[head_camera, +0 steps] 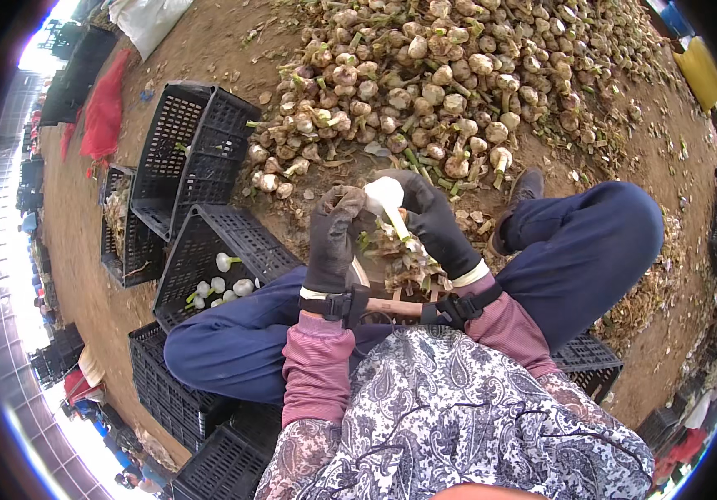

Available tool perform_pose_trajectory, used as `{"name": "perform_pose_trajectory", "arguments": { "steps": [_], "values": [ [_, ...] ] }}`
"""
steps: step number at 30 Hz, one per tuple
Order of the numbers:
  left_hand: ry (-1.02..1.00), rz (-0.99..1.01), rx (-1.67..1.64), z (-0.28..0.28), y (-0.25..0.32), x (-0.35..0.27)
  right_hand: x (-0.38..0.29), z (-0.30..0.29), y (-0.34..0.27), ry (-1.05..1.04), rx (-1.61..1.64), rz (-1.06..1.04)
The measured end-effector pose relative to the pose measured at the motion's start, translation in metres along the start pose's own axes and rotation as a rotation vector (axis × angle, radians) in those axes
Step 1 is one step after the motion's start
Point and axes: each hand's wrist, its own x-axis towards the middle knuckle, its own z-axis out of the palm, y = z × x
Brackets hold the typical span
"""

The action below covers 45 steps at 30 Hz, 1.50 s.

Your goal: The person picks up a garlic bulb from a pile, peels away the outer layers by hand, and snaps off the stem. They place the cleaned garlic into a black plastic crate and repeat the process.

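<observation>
A peeled white garlic bulb (384,195) with a short green stem is held up between my gloved hands, above my lap. My right hand (424,209) grips it from the right, the stem pointing down beside the fingers. My left hand (336,219), in a dark soiled glove, has its fingertips bent together at the bulb's left side; whether they pinch any skin cannot be told. Below the hands lie loose garlic skins (405,259). Several white bulbs (243,287) rest in the black plastic crate (177,281) by my left knee.
A large heap of unpeeled garlic bulbs (433,94) covers the ground ahead. More black crates (199,144) stand on the left, one holding dry scraps. Another crate (586,362) is by my right thigh. Red netting (103,106) and a white sack (149,22) lie at the upper left.
</observation>
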Motion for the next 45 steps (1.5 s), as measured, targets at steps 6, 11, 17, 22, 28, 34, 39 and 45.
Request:
{"name": "perform_pose_trajectory", "arguments": {
  "steps": [6,11,17,22,28,34,39,45],
  "values": [
    [-0.106,-0.076,-0.201,0.005,-0.049,-0.012,-0.004,0.007,0.005,0.142,0.479,-0.093],
    [0.003,0.034,0.246,0.004,-0.035,-0.003,0.002,-0.005,-0.008,0.012,0.409,-0.044],
    [-0.129,0.007,0.319,0.022,0.0,-0.009,0.002,-0.001,0.005,0.092,-0.847,-0.351],
    [0.064,0.133,0.046,-0.006,-0.032,0.002,0.004,-0.015,0.004,0.356,-0.441,-0.105],
    [0.076,0.131,0.014,-0.01,-0.03,0.003,0.004,0.005,0.003,0.388,-0.783,-0.161],
    [-0.003,0.028,-0.164,-0.006,-0.026,0.002,0.005,-0.017,0.01,0.353,-0.394,0.133],
    [0.061,0.022,-0.091,-0.023,-0.034,0.009,0.011,0.01,0.019,0.191,-0.208,0.131],
    [0.205,0.09,-0.164,-0.038,-0.015,0.004,0.014,0.024,0.019,0.136,-0.426,0.037]
  ]
}}
